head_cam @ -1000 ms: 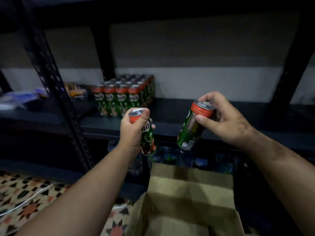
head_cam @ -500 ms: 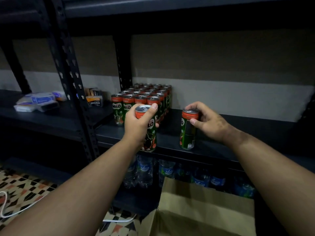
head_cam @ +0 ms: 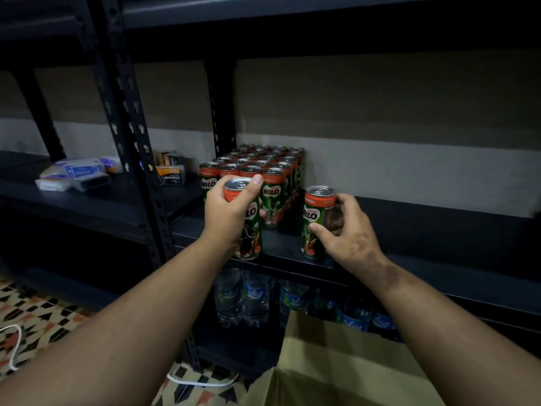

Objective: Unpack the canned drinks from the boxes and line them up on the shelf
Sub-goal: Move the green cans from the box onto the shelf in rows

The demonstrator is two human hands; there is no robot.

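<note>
Both cans moved onto shelf [head_cam: 281, 247]; left hand [head_cam: 227, 213] grips one, right hand [head_cam: 344, 230] another; block [head_cam: 257, 168] perhaps twenty.

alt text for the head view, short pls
Each hand holds a slim green-and-orange Milo can upright at the dark metal shelf edge: left hand, right hand. Behind stands a block of matching cans; an open cardboard box sits below.
</note>
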